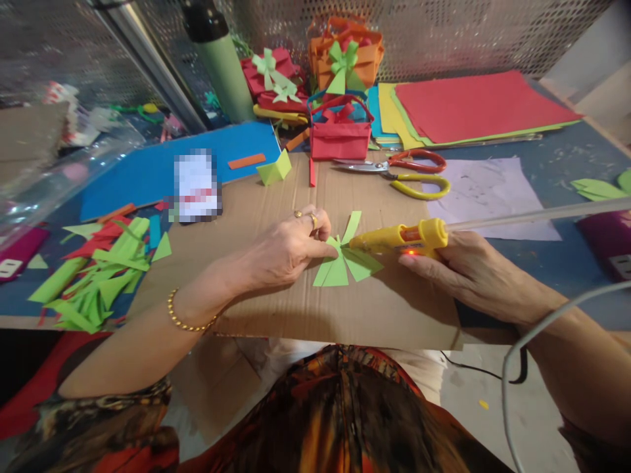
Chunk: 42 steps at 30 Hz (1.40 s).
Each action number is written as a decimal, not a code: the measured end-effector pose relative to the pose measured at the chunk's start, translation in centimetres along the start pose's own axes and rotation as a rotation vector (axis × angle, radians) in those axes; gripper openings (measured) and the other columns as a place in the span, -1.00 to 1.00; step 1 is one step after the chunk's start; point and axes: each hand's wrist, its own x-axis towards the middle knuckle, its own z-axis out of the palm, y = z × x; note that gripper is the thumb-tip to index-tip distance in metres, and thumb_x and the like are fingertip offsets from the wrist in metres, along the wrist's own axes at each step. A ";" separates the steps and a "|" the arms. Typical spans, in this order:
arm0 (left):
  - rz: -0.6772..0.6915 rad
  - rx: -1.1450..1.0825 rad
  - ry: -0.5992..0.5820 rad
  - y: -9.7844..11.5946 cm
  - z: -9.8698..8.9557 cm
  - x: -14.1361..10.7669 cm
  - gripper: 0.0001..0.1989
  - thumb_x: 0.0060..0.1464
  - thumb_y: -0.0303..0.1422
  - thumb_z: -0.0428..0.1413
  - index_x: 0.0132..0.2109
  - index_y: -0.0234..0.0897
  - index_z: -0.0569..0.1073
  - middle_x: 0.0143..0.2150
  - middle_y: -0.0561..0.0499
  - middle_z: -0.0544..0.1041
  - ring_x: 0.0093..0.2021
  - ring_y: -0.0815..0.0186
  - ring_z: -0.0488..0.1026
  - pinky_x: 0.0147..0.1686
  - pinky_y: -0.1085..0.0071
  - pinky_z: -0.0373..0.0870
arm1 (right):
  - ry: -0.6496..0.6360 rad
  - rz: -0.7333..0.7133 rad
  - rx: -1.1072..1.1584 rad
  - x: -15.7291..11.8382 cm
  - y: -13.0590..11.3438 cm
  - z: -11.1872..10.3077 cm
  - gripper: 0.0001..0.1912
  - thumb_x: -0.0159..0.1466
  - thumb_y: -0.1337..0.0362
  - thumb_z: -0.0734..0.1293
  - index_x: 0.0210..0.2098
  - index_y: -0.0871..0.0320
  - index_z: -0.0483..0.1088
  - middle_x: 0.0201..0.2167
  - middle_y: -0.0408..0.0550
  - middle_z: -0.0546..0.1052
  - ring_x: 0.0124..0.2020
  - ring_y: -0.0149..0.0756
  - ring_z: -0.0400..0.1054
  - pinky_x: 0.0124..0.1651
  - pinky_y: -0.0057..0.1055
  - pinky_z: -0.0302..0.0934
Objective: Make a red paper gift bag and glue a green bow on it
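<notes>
My right hand (458,272) is closed around a yellow hot glue gun (394,238), whose red light is lit. A clear glue stick (532,213) sticks out of its back end. The nozzle points left and meets the middle of a light green paper bow (331,270) with fanned-out strips, lying flat on a cardboard sheet (266,312). At the bow's left side, my left hand (290,246) holds it down with a fingertip near the centre, the other fingers curled. Whether the left thumb also touches the paper is hidden.
Scissors (394,172) lie open beyond the glue gun, by a lilac sheet (503,190). Green paper scraps (108,276) are heaped at left. A red paper basket (341,138), coloured sheets (483,108) and a green bottle (221,72) stand behind. A grey cable (513,368) hangs at right.
</notes>
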 end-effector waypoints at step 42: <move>-0.534 -0.236 -0.232 -2.7 -1.5 6.0 -0.74 0.23 -0.43 0.11 -0.41 -0.34 0.59 -0.51 0.05 0.45 -0.51 0.42 0.29 -0.45 0.42 0.18 | -0.042 -0.009 0.034 -0.2 -0.3 0.4 -0.39 0.45 -0.28 0.12 -0.48 0.04 0.26 -0.58 -0.11 0.42 -0.59 -0.32 0.23 -0.51 -0.33 0.10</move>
